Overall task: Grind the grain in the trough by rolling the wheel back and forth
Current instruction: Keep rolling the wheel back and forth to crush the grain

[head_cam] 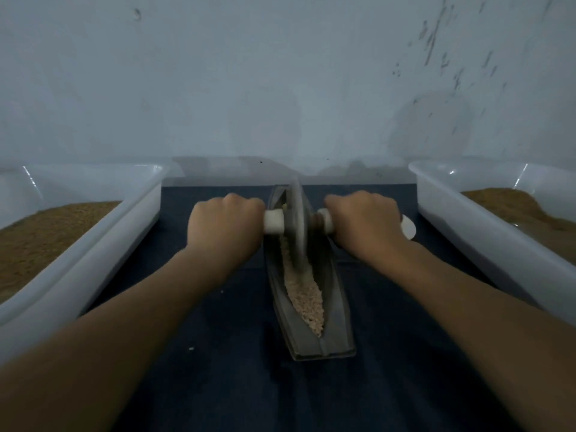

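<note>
A grey boat-shaped trough [338, 319] lies lengthwise on a dark blue cloth, filled along its groove with pale grain [307, 299]. A thin grey wheel [296, 222] stands upright in the far half of the trough on a white axle handle [274, 222]. My left hand [226, 227] grips the handle left of the wheel. My right hand [364, 221] grips it on the right, with the handle's white end sticking out past the hand. The wheel looks blurred.
A white plastic tub [93, 244] holding brown ground meal stands at the left. A second white tub [486, 232] with a brown heap stands at the right. A pale wall rises just behind the cloth [224, 385]. A few stray grains lie on the cloth.
</note>
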